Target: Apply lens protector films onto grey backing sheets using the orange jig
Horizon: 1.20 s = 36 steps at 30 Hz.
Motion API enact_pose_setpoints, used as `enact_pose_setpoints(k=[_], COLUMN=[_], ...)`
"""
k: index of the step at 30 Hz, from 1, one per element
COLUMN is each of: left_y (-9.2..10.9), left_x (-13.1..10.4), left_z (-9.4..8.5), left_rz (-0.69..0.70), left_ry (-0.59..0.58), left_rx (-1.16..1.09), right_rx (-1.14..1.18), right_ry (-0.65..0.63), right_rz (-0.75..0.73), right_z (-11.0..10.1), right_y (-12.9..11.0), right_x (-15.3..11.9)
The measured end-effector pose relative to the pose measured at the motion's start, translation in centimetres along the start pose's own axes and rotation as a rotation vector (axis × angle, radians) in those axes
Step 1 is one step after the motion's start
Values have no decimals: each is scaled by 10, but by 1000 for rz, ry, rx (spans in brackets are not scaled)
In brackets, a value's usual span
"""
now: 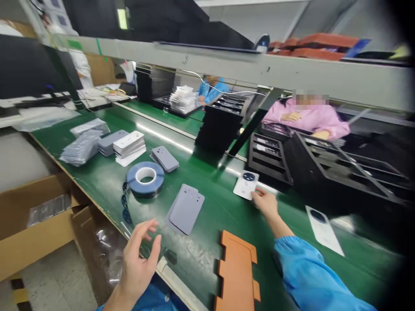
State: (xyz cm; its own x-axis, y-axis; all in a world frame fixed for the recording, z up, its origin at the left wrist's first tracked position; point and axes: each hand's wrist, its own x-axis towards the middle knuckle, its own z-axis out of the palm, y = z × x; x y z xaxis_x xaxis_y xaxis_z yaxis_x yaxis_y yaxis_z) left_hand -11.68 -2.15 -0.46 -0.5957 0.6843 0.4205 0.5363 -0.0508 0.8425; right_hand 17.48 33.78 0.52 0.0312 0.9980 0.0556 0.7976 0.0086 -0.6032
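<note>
My left hand (139, 257) hovers at the table's near edge, thumb and fingers apart, holding nothing. My right hand (266, 202) reaches out and pinches the lower right edge of a white phone back panel (244, 190) with a dark round camera patch; whether the panel still touches the table I cannot tell. Between the hands lie grey phone back panels (187, 211), overlapping. Just beyond my left hand sits a blue tape roll (145, 186), its loose strip of dark round stickers (125, 203) hanging toward me.
Stacks of white panels (129, 147), grey panels (164, 158) and bagged panels (81, 147) stand at the left. An orange slotted board (236, 272) lies in front. Black trays (269, 157) rise behind my right hand. Another white panel (324, 229) lies right. Two people sit across the table.
</note>
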Motion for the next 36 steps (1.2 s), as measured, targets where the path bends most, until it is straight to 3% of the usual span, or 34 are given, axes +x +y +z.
enact_pose_setpoints(k=[2,4,7,11,14,17,20,22,23,25,27,28,29,31,33,36], left_y=[-10,-25,-51,-69,-57,-30,-1,13,16,16,7,0,-7,-23,-36,-51], left_x=[12,21,25,20,14,8,6,12,18,37,61,75,88,111,131,156], left_z=[-19,-34,-46,-50,-49,-51,-62,-72,-77,-82,-79,-74,-68,-54,-41,-31], left_rz=[55,-40,-221,-302,-292,-257,-242,-309,-350,-359,-190,-82,18,162,154,66], left_ry=[157,204,132,-14,-68,-166,-414,-576,-578,-411,-157,-123,-124,-252,-319,-297], left_rx=[264,464,513,426,424,440,430,456,490,570,603,609,636,708,763,772], right_rx=[-112,-200,-286,-311,-282,-241,-191,-158,-144,-126,-114,-110,-106,-93,-72,-36], right_ry=[-1,-8,4,-25,-74,-112,-162,-212,-242,-301,-348,-364,-375,-382,-368,-331], right_rz=[31,28,-31,-180,-322,-447,-562,-631,-659,-703,-739,-755,-768,-782,-779,-748], right_z=[0,2,11,28,40,50,56,58,59,60,60,60,59,58,55,48], right_y=[-1,-1,-4,-16,-32,-51,-70,-82,-87,-96,-103,-105,-106,-107,-104,-95], right_x=[12,14,7,-9,-25,-50,-82,-104,-115,-133,-147,-152,-155,-159,-160,-160])
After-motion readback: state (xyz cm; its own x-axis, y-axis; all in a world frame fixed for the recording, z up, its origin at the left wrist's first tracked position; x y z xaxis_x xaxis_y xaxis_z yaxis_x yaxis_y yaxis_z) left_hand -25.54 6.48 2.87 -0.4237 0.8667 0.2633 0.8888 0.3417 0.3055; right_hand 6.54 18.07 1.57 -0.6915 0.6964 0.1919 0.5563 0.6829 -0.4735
